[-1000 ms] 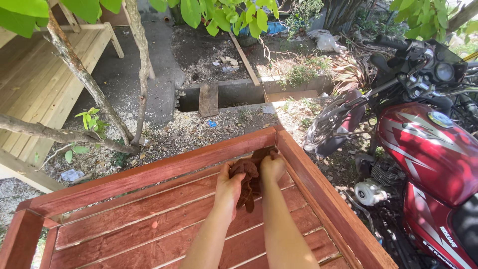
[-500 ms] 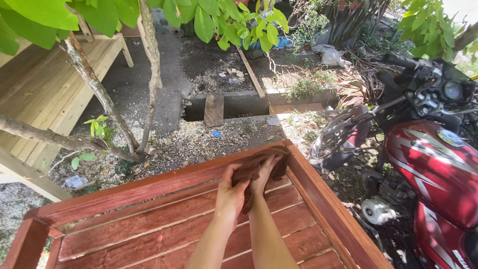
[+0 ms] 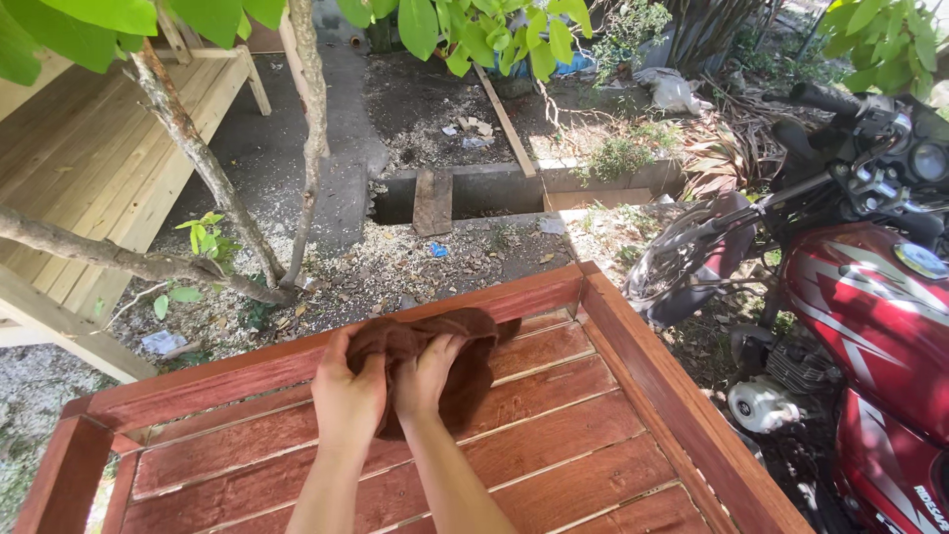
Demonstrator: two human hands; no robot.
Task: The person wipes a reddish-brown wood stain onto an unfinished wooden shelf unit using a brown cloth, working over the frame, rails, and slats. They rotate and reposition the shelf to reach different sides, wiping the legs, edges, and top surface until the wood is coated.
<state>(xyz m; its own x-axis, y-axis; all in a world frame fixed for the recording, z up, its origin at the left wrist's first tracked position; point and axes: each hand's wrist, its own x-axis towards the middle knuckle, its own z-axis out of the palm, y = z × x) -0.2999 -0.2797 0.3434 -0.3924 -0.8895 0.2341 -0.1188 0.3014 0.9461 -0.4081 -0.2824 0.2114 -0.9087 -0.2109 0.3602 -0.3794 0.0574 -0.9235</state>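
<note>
We press a dark brown cloth (image 3: 435, 371) flat on the red slatted wooden frame (image 3: 593, 435), left hand (image 3: 348, 396) and right hand (image 3: 425, 381) together gripping it, best rubbed evenly along the grain, motorcycle (image 3: 870, 297) alongside.

Red motorcycle (image 3: 870, 326) at right — pale wooden deck (image 3: 79, 148) left, tree trunks (image 3: 198, 158) between.

Light: bright daylight, mostly soft shade under foliage.
Glare: blown-out patch at 3 o'clock on the red motorcycle (image 3: 880, 316) and the leaves at 1 o'clock.
Shadows: faint, diffuse across the slatted worktop (image 3: 554, 435).
Focus: sharp centre, no motion blur.
Distortion: wide-angle stretching toward the edges.
</note>
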